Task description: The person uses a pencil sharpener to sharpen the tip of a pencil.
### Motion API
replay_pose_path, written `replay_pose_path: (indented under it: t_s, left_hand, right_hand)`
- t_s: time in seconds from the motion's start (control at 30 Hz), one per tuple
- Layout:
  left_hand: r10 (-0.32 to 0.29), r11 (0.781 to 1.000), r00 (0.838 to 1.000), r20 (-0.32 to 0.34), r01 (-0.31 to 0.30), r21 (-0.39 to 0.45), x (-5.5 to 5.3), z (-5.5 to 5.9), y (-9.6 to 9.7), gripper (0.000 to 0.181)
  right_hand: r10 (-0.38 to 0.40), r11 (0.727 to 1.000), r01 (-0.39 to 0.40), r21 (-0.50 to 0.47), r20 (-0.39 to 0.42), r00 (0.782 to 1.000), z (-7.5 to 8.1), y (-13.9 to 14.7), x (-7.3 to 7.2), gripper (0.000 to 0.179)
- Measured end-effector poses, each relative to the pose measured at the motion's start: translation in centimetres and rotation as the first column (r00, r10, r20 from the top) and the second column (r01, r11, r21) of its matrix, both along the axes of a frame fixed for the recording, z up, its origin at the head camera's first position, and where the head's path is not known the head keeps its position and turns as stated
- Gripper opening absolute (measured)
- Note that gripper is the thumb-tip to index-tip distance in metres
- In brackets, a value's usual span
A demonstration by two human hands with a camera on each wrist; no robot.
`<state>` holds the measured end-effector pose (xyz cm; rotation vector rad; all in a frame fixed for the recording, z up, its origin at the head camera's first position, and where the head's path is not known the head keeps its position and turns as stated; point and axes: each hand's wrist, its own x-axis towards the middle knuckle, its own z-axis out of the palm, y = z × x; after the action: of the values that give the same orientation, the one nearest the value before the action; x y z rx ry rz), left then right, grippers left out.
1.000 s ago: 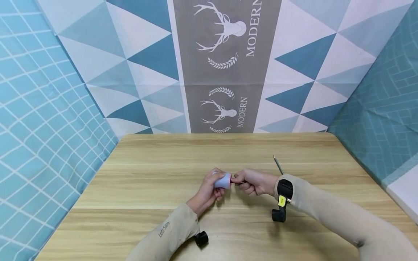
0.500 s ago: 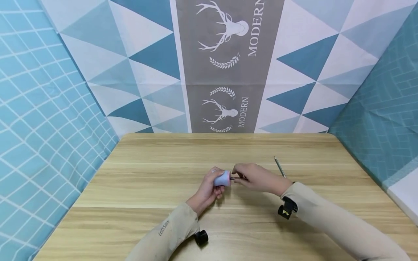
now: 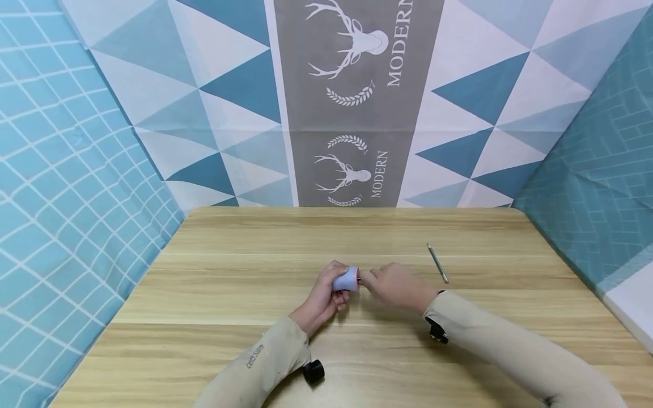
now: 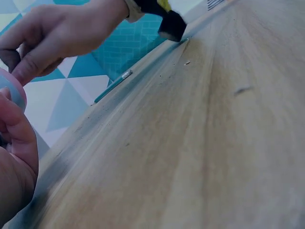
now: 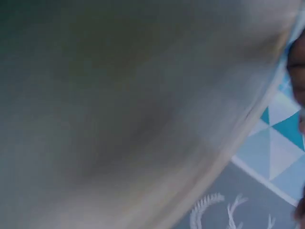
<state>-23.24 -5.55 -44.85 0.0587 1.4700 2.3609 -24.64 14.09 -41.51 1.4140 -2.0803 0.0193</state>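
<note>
My left hand (image 3: 326,289) grips a light blue cylinder (image 3: 346,279) with a pink rim, tilted on its side above the table. Its rim faces my right hand (image 3: 395,286), whose fingers pinch a thin dark stick (image 3: 359,278) at the cylinder's end. Only a short bit of that stick shows; the fingers hide the rest. In the left wrist view, the curled left fingers (image 4: 19,126) wrap the cylinder (image 4: 16,90), and the right hand (image 4: 62,36) reaches its rim. The right wrist view is blurred, with part of a hand (image 5: 298,71) at its edge.
A slim green pencil (image 3: 437,263) lies on the wooden table (image 3: 255,243), right of and beyond the right hand. Patterned cloth (image 3: 352,113) hangs behind the table, with blue tiled-pattern cloth (image 3: 66,170) at the left. Each wrist wears a small black camera (image 3: 313,372).
My right hand has turned about the stick and changed its hold, its wrist rolling over. Less of the stick shows than half a second ago. The left hand and cylinder stay nearly still.
</note>
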Motion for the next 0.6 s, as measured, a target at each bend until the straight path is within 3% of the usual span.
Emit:
replay_pose_path:
  t_s: [0.03, 0.07, 0.1, 0.13, 0.17, 0.2, 0.27, 0.3, 0.37, 0.4, 0.43, 0.47, 0.5, 0.53, 0.57, 0.6]
  left_hand:
    - [0.003, 1.000, 1.000, 0.003, -0.003, 0.004, 0.0, 0.0, 0.0, 0.010]
    - [0.008, 1.000, 1.000, 0.008, -0.008, 0.007, 0.0, 0.0, 0.1, 0.010]
    - [0.010, 1.000, 1.000, 0.008, -0.010, 0.006, 0.0, -0.1, 0.1, 0.010]
    - [0.014, 1.000, 1.000, 0.008, -0.014, 0.005, -0.1, -0.1, 0.1, 0.010]
    - [0.018, 1.000, 1.000, 0.007, -0.018, 0.002, -0.1, 0.0, 0.1, 0.011]
    - [0.021, 1.000, 1.000, 0.006, -0.021, 0.000, -0.1, 0.0, 0.1, 0.010]
    - [0.028, 1.000, 1.000, -0.001, -0.028, -0.009, -0.1, 0.1, 0.1, 0.010]
    - [0.029, 0.999, 1.000, -0.009, -0.029, -0.015, -0.1, 0.1, 0.0, 0.010]
    - [0.028, 0.999, 0.999, -0.018, -0.029, -0.026, 0.0, 0.0, 0.0, 0.010]
    - [0.026, 0.999, 0.999, -0.022, -0.027, -0.033, 0.0, 0.0, 0.0, 0.009]
    - [0.024, 0.999, 0.999, -0.027, -0.025, -0.040, 0.1, -0.1, 0.0, 0.009]
    - [0.016, 0.999, 0.999, -0.034, -0.018, -0.048, 0.1, -0.1, 0.0, 0.009]
    - [0.010, 0.999, 0.999, -0.036, -0.012, -0.053, 0.2, -0.1, 0.0, 0.008]
    - [0.004, 0.999, 0.999, -0.038, -0.006, -0.054, 0.3, -0.1, 0.0, 0.008]
    - [-0.002, 0.998, 0.999, -0.039, 0.000, -0.055, 0.3, -0.1, 0.0, 0.007]
    - [-0.007, 0.998, 0.999, -0.040, 0.004, -0.056, 0.3, -0.1, 0.0, 0.007]
  right_hand:
    - [-0.015, 0.999, 0.019, -0.039, 0.109, 0.994, 0.1, -0.2, 0.1, 0.021]
    - [-0.030, 0.996, 0.050, -0.075, 0.242, 0.970, 0.3, -0.4, 0.3, 0.017]
    - [-0.042, 0.991, 0.089, -0.105, 0.382, 0.923, 0.5, -0.7, 0.5, 0.015]
    - [-0.045, 0.982, 0.134, -0.136, 0.519, 0.853, 0.9, -0.9, 0.6, 0.015]
    - [-0.033, 0.969, 0.185, -0.164, 0.655, 0.755, 1.3, -1.2, 0.7, 0.017]
    - [-0.009, 0.954, 0.237, -0.184, 0.770, 0.637, 1.6, -1.3, 0.7, 0.018]
    - [0.074, 0.917, 0.350, -0.193, 0.942, 0.327, 2.2, -1.5, 0.6, 0.022]
    - [0.125, 0.896, 0.403, -0.184, 0.978, 0.168, 2.4, -1.5, 0.4, 0.024]
    - [0.222, 0.866, 0.482, -0.135, 0.967, -0.128, 2.5, -1.3, 0.0, 0.025]
    - [0.253, 0.861, 0.500, -0.097, 0.933, -0.256, 2.4, -1.1, -0.2, 0.025]
    - [0.271, 0.860, 0.508, -0.055, 0.892, -0.363, 2.3, -1.0, -0.3, 0.025]
    - [0.279, 0.865, 0.500, -0.027, 0.855, -0.436, 2.2, -0.8, -0.5, 0.024]
    - [0.281, 0.873, 0.488, -0.008, 0.825, -0.490, 2.1, -0.6, -0.5, 0.024]
    - [0.285, 0.880, 0.475, 0.000, 0.800, -0.528, 2.0, -0.5, -0.6, 0.023]
    - [0.289, 0.885, 0.465, 0.001, 0.782, -0.552, 1.9, -0.4, -0.5, 0.023]
    - [0.292, 0.887, 0.461, -0.001, 0.776, -0.559, 1.9, -0.3, -0.4, 0.022]
